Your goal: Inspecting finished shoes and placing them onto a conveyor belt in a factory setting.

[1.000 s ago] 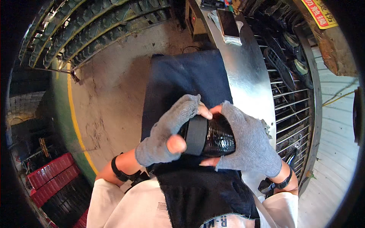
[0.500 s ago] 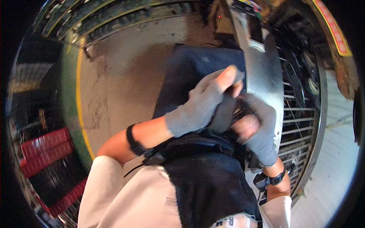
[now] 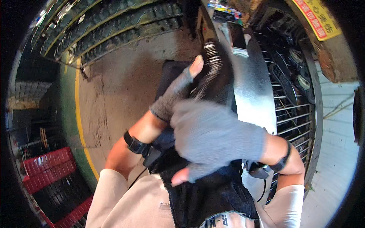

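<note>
Left hand (image 3: 173,97) pinching black ridged part (image 3: 213,74) (blurred), right hand (image 3: 216,138) below, its grip unclear

A metal panel (image 3: 253,95) sits centre. Left of it lies the floor (image 3: 121,95), with stacked tyres (image 3: 102,22) behind; a wire rack (image 3: 292,102) stands to its right.

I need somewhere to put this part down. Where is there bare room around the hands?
Bare concrete floor lies to the left, bordered by the yellow painted line and the row of black tyres. The right is crowded: shiny metal panel, wire cage. Both grey-gloved hands, left hand and right hand, crowd the black ribbed part.
</note>
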{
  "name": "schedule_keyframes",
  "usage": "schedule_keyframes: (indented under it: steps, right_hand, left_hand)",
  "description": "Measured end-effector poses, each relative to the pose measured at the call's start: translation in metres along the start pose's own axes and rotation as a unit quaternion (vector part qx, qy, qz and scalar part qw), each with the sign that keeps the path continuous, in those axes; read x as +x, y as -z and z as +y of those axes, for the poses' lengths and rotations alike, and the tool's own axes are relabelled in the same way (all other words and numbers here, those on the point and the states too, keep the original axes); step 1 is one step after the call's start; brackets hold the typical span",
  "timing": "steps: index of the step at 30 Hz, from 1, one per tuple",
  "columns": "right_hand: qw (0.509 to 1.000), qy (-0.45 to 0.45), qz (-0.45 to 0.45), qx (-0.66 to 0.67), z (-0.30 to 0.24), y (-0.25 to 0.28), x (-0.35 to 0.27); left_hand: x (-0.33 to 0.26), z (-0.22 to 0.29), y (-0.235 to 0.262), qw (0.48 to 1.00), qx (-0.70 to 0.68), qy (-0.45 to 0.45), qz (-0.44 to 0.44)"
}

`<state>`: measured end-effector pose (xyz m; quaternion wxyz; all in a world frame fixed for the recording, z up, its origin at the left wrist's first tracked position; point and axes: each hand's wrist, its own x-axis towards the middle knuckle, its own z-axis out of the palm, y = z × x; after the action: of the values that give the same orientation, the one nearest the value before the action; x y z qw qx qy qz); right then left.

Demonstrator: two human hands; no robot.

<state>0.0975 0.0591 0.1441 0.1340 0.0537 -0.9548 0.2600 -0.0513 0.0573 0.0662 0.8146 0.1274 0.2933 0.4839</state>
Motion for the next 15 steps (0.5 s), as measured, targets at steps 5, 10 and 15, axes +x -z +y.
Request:
schedule_keyframes:
  steps: [5,10,15]
  right_hand:
    - [0.988,0.042,0.129,0.074,-0.010,-0.113,-0.020]
    - [0.674,-0.472,0.290,0.488,-0.001,-0.066,-0.132]
    - [0.722,-0.438,0.306,0.439,-0.016,-0.098,-0.101]
  left_hand:
    - [0.009,-0.056,0.076,0.993,-0.067,-0.078,-0.064]
    - [0.000,-0.053,0.090,0.992,-0.077,-0.058,-0.081]
    - [-0.012,-0.050,0.069,0.994,-0.105,-0.026,-0.033]
